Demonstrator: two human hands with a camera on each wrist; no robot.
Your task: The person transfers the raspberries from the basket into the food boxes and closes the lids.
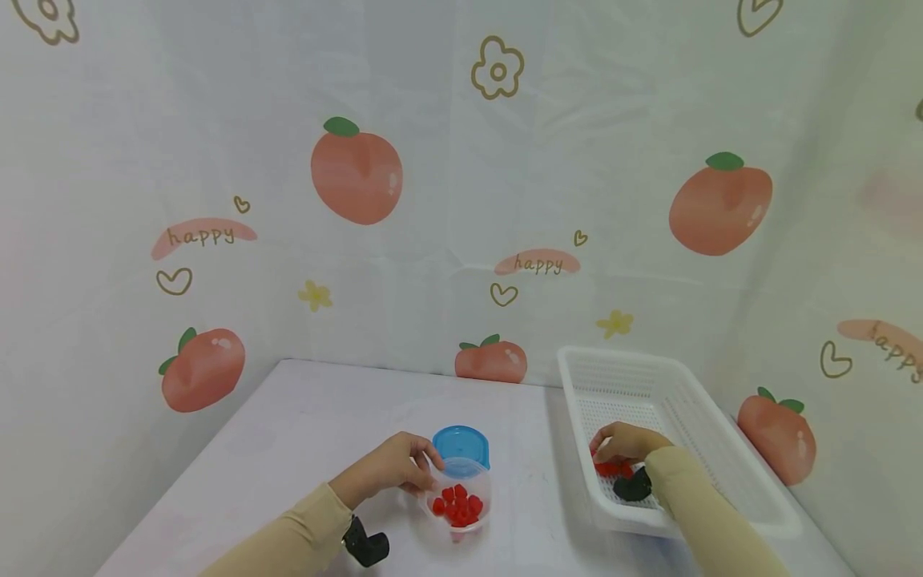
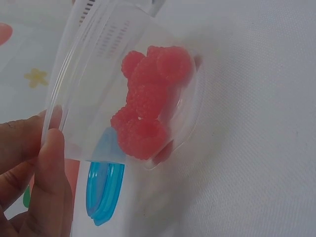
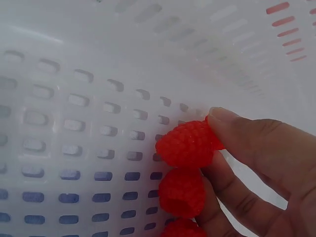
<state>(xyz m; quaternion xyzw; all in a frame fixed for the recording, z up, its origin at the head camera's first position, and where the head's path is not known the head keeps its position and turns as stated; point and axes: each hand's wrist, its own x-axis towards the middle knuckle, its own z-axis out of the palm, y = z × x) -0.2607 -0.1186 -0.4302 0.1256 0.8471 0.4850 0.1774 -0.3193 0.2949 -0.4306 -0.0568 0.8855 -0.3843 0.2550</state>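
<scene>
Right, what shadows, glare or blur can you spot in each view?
Head: a soft shadow on the tabletop beside the white basket; left wrist: a soft shadow beside the clear cup, pale highlights along its rim; right wrist: a bright streak on the basket's wall at upper left, the slots along the top looking blurred.

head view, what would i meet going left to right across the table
Left hand → clear tub with red raspberries in it → white basket with the right hand inside it.
</scene>
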